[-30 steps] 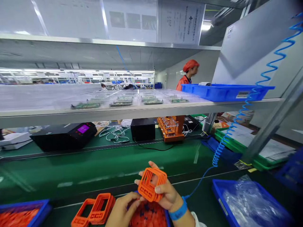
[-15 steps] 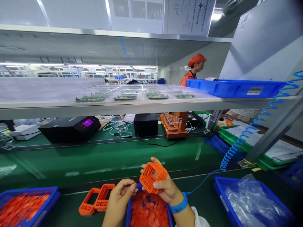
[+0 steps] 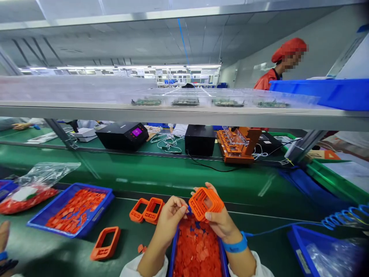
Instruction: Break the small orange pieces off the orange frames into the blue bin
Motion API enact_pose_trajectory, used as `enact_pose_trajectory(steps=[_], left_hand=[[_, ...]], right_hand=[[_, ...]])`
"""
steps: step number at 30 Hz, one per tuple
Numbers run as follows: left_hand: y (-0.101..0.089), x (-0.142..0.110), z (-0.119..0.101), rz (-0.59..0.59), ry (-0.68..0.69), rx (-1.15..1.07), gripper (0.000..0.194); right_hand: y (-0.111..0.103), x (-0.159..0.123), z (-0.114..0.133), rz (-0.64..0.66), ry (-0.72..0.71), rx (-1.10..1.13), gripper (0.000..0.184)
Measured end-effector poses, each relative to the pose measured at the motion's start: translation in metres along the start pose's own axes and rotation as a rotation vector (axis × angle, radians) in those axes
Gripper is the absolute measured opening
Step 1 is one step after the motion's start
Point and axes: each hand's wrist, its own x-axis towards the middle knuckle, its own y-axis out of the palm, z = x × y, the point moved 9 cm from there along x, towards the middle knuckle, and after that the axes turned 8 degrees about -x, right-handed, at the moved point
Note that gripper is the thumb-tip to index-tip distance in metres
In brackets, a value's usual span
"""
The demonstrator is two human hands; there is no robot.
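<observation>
My right hand (image 3: 220,221) grips a stack of orange plastic frames (image 3: 205,204), tilted with their openings toward me. It wears a blue wrist strap (image 3: 236,243). Close on the left, my left hand (image 3: 172,215) has thumb and fingers pinched on a small orange piece (image 3: 185,208), mostly hidden by the fingertips. Below both hands is a blue bin (image 3: 173,254) filled with flat orange-red pieces (image 3: 198,246). Beside my left forearm, two orange frames or small stacks (image 3: 147,210) lie on the dark green bench, and another orange frame (image 3: 106,243) lies nearer me.
On the left are a blue tray (image 3: 108,198) of orange pieces and a plastic bag (image 3: 31,194). Another person's hand (image 3: 3,234) shows at the left edge. A coiled blue cord (image 3: 343,217) runs right, above a blue bin (image 3: 300,250) of clear bags. A shelf (image 3: 184,115) crosses ahead.
My view has swung left, so the scene sits further right and more of the left bench shows. Both hands keep their holds above the bin. Another person's hand is now visible at left.
</observation>
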Motion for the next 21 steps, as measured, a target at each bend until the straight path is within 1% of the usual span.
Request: enact_pose_trajectory(steps=[2, 6, 9, 12, 16, 18, 21], left_hand=[[-0.005, 0.001, 0.002, -0.055, -0.021, -0.028, 0.047], [-0.015, 0.002, 0.008, -0.195, -0.09, -0.055, 0.062], [-0.017, 0.001, 0.005, -0.258, -0.072, -0.101, 0.058], [-0.014, 0.001, 0.004, -0.258, -0.064, -0.16, 0.055], [-0.017, 0.0, 0.005, -0.272, -0.06, -0.156, 0.067], [-0.017, -0.001, 0.006, -0.262, -0.062, -0.115, 0.066], [-0.014, -0.001, 0.006, -0.228, -0.063, -0.064, 0.059]], right_hand=[[0.003, 0.0, 0.001, -0.006, -0.01, -0.009, 0.093], [0.008, -0.001, 0.001, -0.006, -0.017, -0.035, 0.092], [0.014, -0.001, 0.0, 0.021, -0.021, -0.066, 0.092], [0.013, -0.001, -0.003, 0.022, -0.024, -0.087, 0.095], [0.008, -0.001, -0.006, 0.006, -0.043, -0.118, 0.1], [0.009, 0.0, -0.005, 0.015, -0.065, -0.151, 0.097], [0.014, 0.0, 0.002, 0.04, -0.112, -0.199, 0.087]])
